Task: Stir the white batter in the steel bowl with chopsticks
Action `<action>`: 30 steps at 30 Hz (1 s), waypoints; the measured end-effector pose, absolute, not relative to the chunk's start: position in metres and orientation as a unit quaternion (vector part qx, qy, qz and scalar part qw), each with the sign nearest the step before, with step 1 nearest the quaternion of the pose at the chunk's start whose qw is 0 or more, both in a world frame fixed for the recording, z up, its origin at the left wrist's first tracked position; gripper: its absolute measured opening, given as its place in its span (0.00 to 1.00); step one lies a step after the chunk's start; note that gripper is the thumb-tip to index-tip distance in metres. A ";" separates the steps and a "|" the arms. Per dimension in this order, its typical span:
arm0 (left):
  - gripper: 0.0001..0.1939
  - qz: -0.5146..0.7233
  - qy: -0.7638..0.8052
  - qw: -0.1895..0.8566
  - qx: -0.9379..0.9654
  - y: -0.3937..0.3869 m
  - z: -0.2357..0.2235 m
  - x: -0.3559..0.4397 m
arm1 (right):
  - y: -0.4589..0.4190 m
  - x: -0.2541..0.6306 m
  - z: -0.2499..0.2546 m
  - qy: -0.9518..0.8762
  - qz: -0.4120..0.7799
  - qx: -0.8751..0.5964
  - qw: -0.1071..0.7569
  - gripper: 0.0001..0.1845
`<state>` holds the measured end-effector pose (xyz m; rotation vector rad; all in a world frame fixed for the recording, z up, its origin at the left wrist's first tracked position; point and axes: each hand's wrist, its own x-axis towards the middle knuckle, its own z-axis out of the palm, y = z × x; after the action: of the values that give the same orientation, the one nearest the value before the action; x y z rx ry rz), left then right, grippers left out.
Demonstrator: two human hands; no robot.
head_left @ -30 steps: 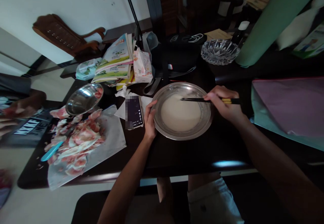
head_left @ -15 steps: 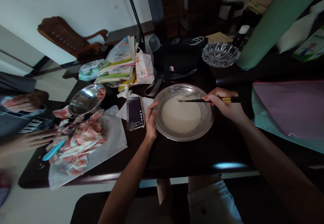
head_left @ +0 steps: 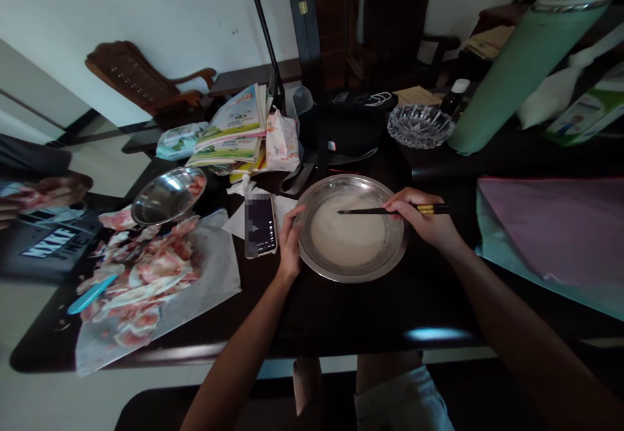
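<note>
A wide metal bowl (head_left: 353, 276) stands on the dark table, holding a milky, off-white liquid (head_left: 347, 233). My left hand (head_left: 291, 241) grips the bowl's left rim, fingers on the outside and edge. In my right hand (head_left: 422, 218) are black chopsticks (head_left: 365, 210) with gold bands, closed between thumb and fingers. The chopsticks reach over the right rim, and their tips meet the liquid near the middle of the bowl. Just left of my left hand lies a phone (head_left: 262, 226) with its screen lit, on white paper.
Raw meat pieces (head_left: 151, 275) and a blue-handled knife (head_left: 92, 293) lie on a plastic sheet at left, beside a second metal bowl (head_left: 168, 197). Another person's hand (head_left: 61, 190) is beyond. Books (head_left: 229, 132), a glass dish (head_left: 420, 125), a green bottle (head_left: 517, 73) and a pink pouch (head_left: 556, 223) surround.
The chopstick tips have shifted slightly left in the liquid while my left hand stays on the rim. The other person's hand, over the meat half a second ago, has drawn back. The view has tilted up.
</note>
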<state>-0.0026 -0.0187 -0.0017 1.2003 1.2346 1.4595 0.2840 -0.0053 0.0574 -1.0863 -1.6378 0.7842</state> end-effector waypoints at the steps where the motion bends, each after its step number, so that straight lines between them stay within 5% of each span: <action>1: 0.19 0.584 0.492 0.431 0.481 -0.019 -0.002 -0.003 | -0.005 0.286 0.058 -0.671 0.323 -0.450 0.492 0.14; 8: 0.19 0.584 0.493 0.424 0.486 -0.020 -0.001 -0.002 | -0.005 0.318 0.066 -0.585 0.377 -0.445 0.563 0.26; 15: 0.19 0.583 0.496 0.431 0.477 -0.020 -0.001 -0.002 | -0.009 0.290 0.061 -0.741 0.357 -0.387 0.417 0.17; 19: 0.19 0.583 0.498 0.422 0.484 -0.019 -0.001 -0.002 | -0.006 0.285 0.057 -0.741 0.285 -0.413 0.447 0.15; 25: 0.19 0.590 0.501 0.411 0.482 -0.020 0.002 -0.001 | -0.005 0.314 0.066 -0.636 0.277 -0.469 0.547 0.26; 30: 0.19 0.585 0.505 0.417 0.478 -0.020 0.003 -0.002 | -0.008 0.313 0.070 -0.673 0.357 -0.428 0.487 0.26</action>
<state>-0.0017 -0.0205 0.0030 1.2001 1.2684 1.4691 0.3130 -0.0080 0.0704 -1.0408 -1.6358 0.8681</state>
